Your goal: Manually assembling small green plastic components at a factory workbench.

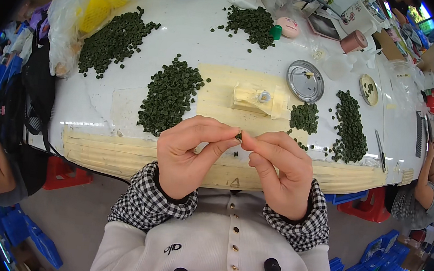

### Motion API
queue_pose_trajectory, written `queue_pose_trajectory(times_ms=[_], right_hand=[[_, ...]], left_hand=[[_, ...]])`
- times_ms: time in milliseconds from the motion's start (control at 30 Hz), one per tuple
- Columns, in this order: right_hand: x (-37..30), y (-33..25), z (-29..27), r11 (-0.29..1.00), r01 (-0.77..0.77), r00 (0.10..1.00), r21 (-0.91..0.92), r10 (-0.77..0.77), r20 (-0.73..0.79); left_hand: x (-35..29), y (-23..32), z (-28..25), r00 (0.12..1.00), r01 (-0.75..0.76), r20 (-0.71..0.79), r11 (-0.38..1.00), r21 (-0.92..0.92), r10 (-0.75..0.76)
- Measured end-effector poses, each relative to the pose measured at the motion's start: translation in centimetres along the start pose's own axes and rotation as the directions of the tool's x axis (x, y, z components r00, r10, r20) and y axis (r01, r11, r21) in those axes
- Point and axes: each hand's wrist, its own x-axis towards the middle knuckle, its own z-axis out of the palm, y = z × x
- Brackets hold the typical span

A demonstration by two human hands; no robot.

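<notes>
Fingertips of both my hands meet over the table's front edge around a tiny dark green part [239, 136]. My left hand [187, 151] pinches it between thumb and forefinger. From the other side, my right hand [284, 170] presses its bent fingers against the same part, which they partly hide. Just below lies another tiny dark piece [235, 153]. Beyond my hands sits a block wrapped in cream tape [251, 103] with a small clear ring on top. Left of it spreads a heap of small round dark green parts [168, 97]; a smaller heap [304, 116] lies right of it.
More green heaps lie at the far left [116, 39], far middle [251, 25] and right [351, 127]. A round metal lid [297, 88], a small dish [363, 92] and a thin pen-like tool [380, 150] lie at right. Plastic bags [63, 21] stand left. Other people sit at both sides.
</notes>
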Motion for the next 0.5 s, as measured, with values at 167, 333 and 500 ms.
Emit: queue_pose_trajectory(times_ms=[167,333,500], right_hand=[[-0.06,0.08,-0.07,0.999,0.035,0.999,-0.023,-0.035,0.013],[-0.28,0.26,-0.15,0.999,0.037,0.999,-0.017,-0.037,0.026],[-0.29,0.53,-0.44,1.0,0.015,0.999,0.016,-0.016,0.044]], left_hand=[[-0.04,0.16,-0.04,0.998,0.061,0.009,0.998,-0.033,-0.06],[-0.12,0.05,0.02,0.997,0.074,0.014,0.995,-0.068,-0.073],[-0.15,0.1,0.04,0.993,0.117,0.025,0.989,-0.094,-0.115]])
